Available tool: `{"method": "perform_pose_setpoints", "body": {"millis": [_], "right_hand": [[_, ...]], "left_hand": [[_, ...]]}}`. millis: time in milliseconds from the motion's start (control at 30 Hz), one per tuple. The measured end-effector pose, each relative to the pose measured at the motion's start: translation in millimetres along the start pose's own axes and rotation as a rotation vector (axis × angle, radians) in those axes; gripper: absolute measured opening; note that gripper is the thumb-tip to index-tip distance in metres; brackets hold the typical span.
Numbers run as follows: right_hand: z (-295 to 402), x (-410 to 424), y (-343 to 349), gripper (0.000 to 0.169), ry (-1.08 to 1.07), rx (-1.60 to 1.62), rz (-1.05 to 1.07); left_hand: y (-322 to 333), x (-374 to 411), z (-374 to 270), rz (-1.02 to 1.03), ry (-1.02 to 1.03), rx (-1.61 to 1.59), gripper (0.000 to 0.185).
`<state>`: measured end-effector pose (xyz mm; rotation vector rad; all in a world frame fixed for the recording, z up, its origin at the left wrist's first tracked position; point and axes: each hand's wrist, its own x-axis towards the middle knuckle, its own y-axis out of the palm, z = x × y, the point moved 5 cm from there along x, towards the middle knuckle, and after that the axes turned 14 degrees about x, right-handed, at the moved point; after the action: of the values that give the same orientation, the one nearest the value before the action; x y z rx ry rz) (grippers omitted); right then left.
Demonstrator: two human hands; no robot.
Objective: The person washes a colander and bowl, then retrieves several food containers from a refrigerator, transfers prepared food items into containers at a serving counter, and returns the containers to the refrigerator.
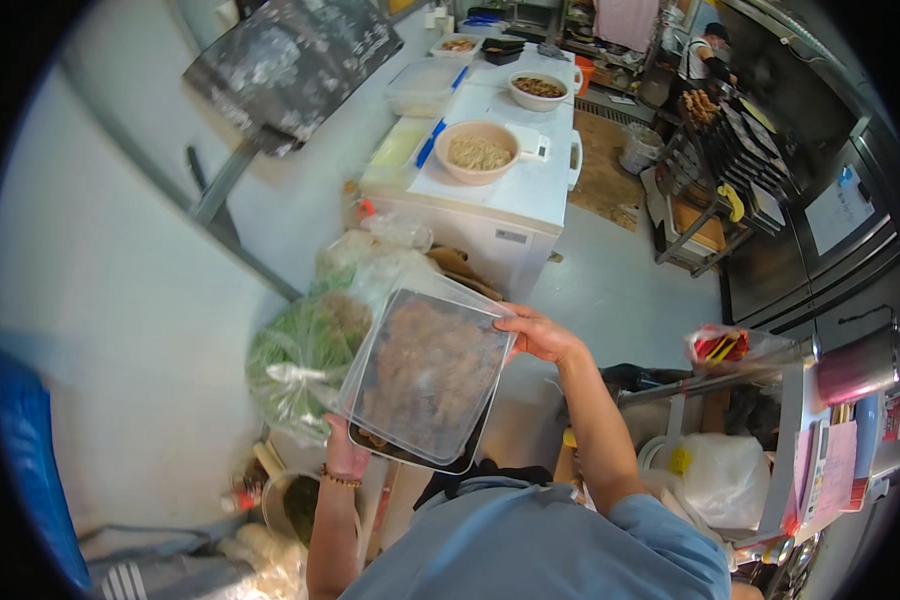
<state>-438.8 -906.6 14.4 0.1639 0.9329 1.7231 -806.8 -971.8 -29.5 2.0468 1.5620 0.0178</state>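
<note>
My left hand supports the near left corner of a dark rectangular tray, which holds brownish food. Over the tray lies a translucent plastic lid, shifted so that part of the tray's near edge shows. At the far right corner my right hand grips the lid, thumb on top and fingers beneath; whether it also grips the tray is hidden. Just left of the tray is a clear plastic bag of green leafy vegetables.
Ahead stands a white chest freezer bearing a pink bowl of food, a white bowl and lidded containers. A metal shelf is close on the right. A person stands beside stacked trays at the far right.
</note>
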Motion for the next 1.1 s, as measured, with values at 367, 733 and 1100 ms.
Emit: {"method": "perform_pose_setpoints", "body": {"millis": [367, 733, 1100], "right_hand": [[215, 58, -107, 0.061, -0.073, -0.161, 0.005], [404, 37, -385, 0.060, -0.455, -0.088, -0.299], [475, -149, -522, 0.055, -0.742, -0.119, -0.949]], "left_hand": [[159, 212, -78, 0.189, -0.030, 0.223, 0.073], [443, 446, -27, 0.300, -0.145, 0.114, 0.074], [781, 617, 91, 0.649, -0.200, 0.142, 0.069]]}}
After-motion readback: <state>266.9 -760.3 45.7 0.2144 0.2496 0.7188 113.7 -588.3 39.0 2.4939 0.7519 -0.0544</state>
